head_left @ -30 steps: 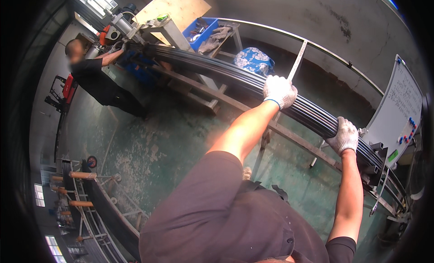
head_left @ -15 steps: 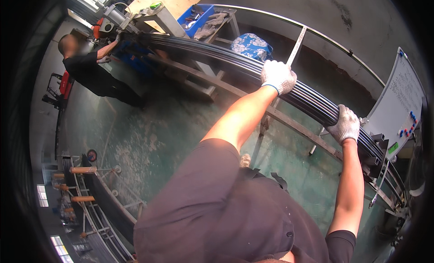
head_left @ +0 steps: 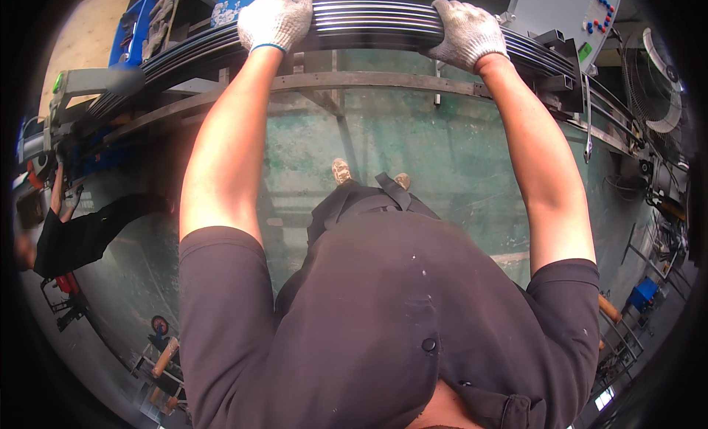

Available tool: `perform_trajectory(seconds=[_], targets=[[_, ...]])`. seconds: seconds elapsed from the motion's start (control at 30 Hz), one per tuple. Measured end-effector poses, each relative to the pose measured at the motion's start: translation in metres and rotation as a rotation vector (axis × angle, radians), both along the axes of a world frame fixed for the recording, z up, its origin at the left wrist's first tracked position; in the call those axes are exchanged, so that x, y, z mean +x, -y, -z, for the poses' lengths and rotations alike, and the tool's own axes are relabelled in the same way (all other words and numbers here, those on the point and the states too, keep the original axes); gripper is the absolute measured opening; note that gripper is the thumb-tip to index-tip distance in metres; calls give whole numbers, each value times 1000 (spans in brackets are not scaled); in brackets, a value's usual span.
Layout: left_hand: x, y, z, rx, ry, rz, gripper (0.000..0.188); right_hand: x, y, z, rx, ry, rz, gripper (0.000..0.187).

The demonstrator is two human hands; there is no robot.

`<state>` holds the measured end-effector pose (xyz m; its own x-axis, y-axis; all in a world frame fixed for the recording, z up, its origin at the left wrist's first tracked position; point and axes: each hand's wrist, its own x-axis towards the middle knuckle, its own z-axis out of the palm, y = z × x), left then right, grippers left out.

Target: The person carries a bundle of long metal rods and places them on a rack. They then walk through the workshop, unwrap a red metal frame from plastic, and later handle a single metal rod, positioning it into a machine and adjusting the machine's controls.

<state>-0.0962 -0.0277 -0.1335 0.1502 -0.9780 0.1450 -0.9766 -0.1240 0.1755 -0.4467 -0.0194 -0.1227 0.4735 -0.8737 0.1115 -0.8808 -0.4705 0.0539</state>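
Note:
A bundle of long, dark, shiny strips [head_left: 376,22] runs across the top of the head view, bending with the lens. My left hand [head_left: 275,20], in a whitish knit glove, is closed over the bundle left of centre. Farther right, my gloved right hand [head_left: 469,35] grips the same strips, its thumb on the near side. The fingertips of both hands are hidden on the far side. Just right of my right hand, the strips pass by a dark square-tube bracket [head_left: 554,39]. Below the bundle stretches a long metal rail [head_left: 369,79] of the stand.
A co-worker [head_left: 88,233] stands at the machine by the bundle's left end. Beyond the strips are a blue bin [head_left: 133,30], a blue floral cover [head_left: 234,2] and a whiteboard [head_left: 549,7]. A fan [head_left: 653,82] is at the right, and a wrench-like tool [head_left: 588,126] hangs near the bracket.
My view has turned to the right, so the bundle now lies nearly level across the top and the co-worker sits farther left. Both hands are still closed on the strips.

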Motion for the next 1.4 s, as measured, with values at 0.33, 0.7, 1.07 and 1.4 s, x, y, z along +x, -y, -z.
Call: perform_trajectory(seconds=[0.33,0.7,1.07,1.4], targets=[[-8,-9,-16,-552,288,345,18,16,-10,-37,67,67,56,49],[-9,-7,-21,-399,403,398,21,14,-11,-37,56,78,65,45],[-8,3,0,-50,89,-10,44,-1,0,1,9,36,12,72],[-11,-6,-19,21,51,-23,42,4,-3,-9,65,30,33,73]])
